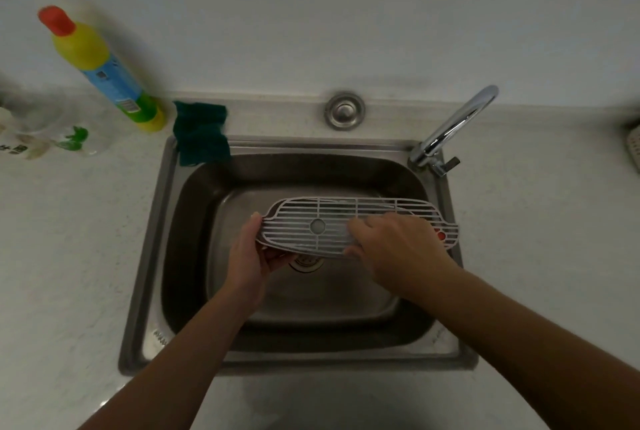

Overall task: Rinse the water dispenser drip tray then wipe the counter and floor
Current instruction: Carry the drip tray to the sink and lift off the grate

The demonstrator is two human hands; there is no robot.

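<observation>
A long grey drip tray (322,218) with a slotted grille top is held level over the steel sink (145,256). My left hand (251,256) grips its left end, thumb on the rim and fingers underneath. My right hand (394,249) lies over the tray's right half, with the thumb curled round the near edge. A small red part (441,235) shows at the tray's right end. The chrome tap (453,125) at the sink's back right is swung away toward the wall, and no water runs from it.
A dark green cloth (201,133) hangs over the sink's back left corner. A yellow bottle (104,69) with a red cap stands on the pale counter (69,256) behind it. A clear plastic bag (41,132) lies at the far left. A white basket edge (633,149) shows at far right.
</observation>
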